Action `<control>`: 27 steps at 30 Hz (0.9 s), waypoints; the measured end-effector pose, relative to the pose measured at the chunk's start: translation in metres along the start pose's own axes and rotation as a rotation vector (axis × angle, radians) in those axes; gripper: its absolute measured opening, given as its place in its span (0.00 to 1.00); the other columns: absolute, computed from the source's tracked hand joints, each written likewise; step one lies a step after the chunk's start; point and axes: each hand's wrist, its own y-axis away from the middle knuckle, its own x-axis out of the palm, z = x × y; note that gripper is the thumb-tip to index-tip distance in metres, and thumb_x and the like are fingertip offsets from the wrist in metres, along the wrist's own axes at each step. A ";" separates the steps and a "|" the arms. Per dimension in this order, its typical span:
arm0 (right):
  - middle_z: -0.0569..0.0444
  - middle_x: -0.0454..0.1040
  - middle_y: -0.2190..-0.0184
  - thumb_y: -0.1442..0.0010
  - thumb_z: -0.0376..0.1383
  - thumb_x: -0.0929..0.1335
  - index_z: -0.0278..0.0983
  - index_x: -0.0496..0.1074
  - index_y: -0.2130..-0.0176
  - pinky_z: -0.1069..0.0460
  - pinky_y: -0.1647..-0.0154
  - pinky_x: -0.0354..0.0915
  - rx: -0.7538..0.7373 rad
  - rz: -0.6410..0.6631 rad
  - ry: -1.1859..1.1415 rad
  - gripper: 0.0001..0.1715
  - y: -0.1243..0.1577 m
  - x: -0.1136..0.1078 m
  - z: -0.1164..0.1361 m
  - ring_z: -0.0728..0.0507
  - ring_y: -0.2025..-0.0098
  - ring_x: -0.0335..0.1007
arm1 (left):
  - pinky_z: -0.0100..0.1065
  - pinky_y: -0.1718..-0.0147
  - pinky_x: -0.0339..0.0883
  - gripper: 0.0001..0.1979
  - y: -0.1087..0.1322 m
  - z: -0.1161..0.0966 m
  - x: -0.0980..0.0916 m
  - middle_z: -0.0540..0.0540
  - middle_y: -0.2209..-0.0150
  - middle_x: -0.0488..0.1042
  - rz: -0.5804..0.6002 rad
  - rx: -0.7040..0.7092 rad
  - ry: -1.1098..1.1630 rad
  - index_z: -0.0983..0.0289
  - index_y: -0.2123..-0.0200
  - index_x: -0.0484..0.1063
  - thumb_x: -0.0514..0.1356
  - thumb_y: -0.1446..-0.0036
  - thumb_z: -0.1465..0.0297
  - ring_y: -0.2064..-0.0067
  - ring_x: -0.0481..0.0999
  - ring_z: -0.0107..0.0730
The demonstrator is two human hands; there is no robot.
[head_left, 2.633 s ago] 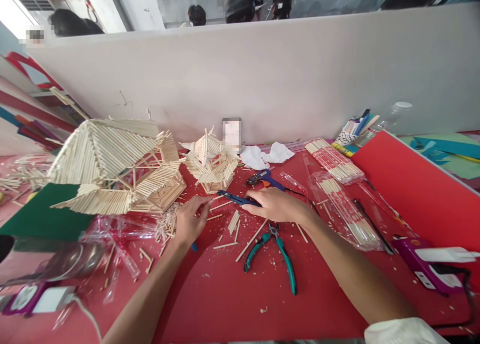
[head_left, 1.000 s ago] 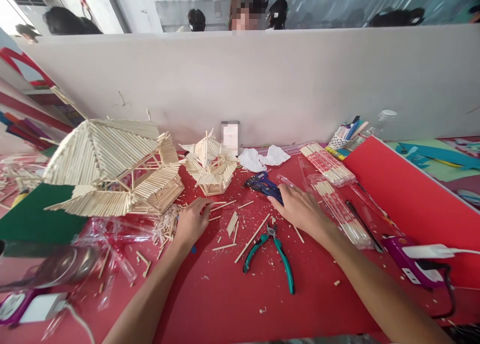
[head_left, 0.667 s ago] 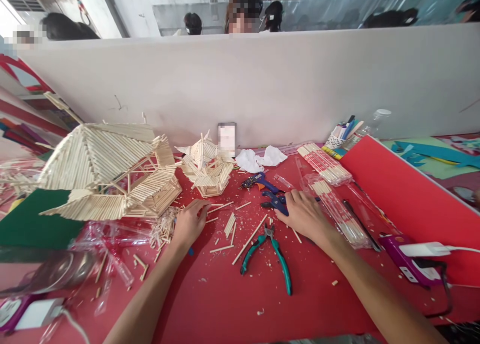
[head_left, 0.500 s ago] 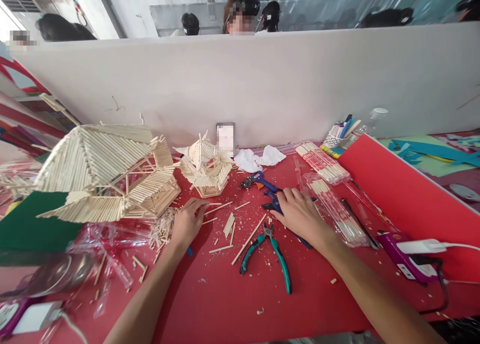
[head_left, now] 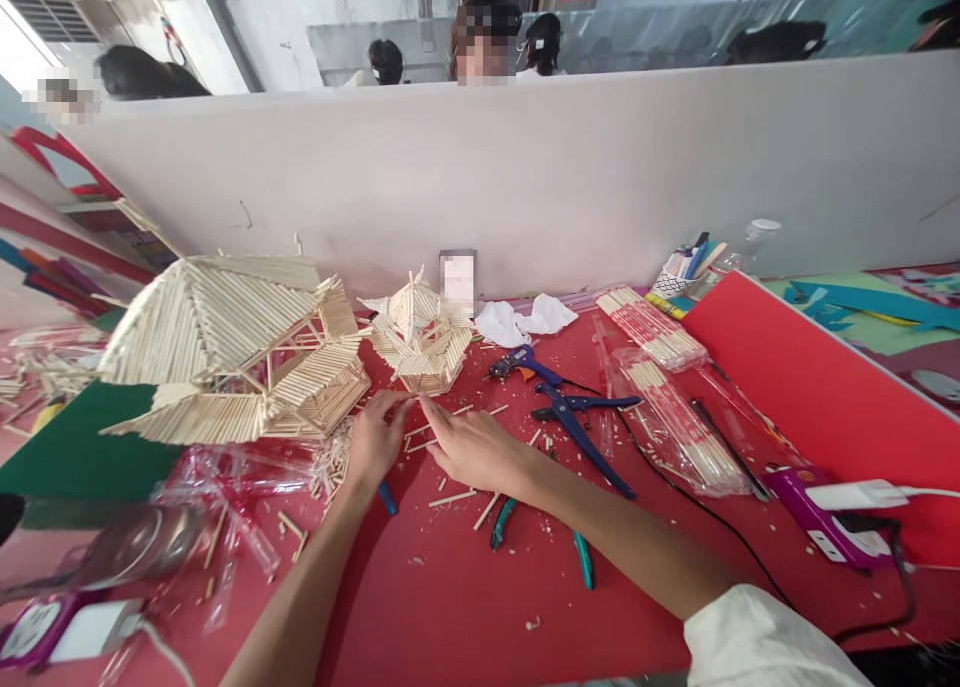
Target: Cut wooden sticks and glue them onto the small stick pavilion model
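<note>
Your left hand and right hand meet at the fingertips, in front of the small stick model. Left thumb and index are drawn close. Right index points in to meet them, other fingers curled under. Can't tell if a stick is pinched there; too small to see.

Progress, as I read it: well along, not finished-looking. Large stick model stands to your left: upper roof closely covered on the faces I can see, lower eaves laid, bare struts open between the tiers. Small one sits at the centre, upper roof and lower eaves in place. Far sides of both are hidden, so no call on those.

Cutting looks partly done: loose sticks lie around your right hand, some short, some longer, attached to nothing. Offcuts are heaped beside your left hand. Plenty of stock unused: two stick packs, the rear pack and the front pack, lie to your right in plastic.

Tools are out of hand: blue glue gun and blue cutter rest on the red tabletop beyond your right forearm. Green-handled pliers lie beneath that forearm in view, head mostly hidden. How many sticks either model needs, can't tell.
</note>
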 end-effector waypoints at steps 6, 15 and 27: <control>0.31 0.67 0.37 0.30 0.37 0.59 0.31 0.30 0.26 0.44 0.60 0.72 0.023 -0.026 -0.036 0.46 -0.010 0.008 -0.003 0.35 0.56 0.79 | 0.36 0.57 0.69 0.13 -0.005 0.002 0.001 0.57 0.58 0.80 0.006 -0.020 0.015 0.62 0.58 0.79 0.57 0.35 0.62 0.58 0.79 0.38; 0.28 0.71 0.42 0.32 0.34 0.58 0.28 0.35 0.26 0.42 0.57 0.72 0.085 0.023 -0.033 0.43 -0.021 0.007 -0.006 0.32 0.53 0.79 | 0.39 0.58 0.71 0.16 -0.013 0.010 0.001 0.59 0.53 0.80 0.038 -0.124 -0.149 0.62 0.48 0.72 0.60 0.37 0.65 0.61 0.80 0.40; 0.26 0.76 0.49 0.33 0.33 0.59 0.22 0.33 0.27 0.44 0.59 0.72 0.115 0.023 -0.026 0.45 -0.029 0.017 -0.009 0.32 0.54 0.79 | 0.42 0.53 0.71 0.10 -0.034 0.009 0.008 0.63 0.55 0.81 0.106 -0.064 -0.247 0.64 0.54 0.75 0.60 0.38 0.69 0.52 0.80 0.48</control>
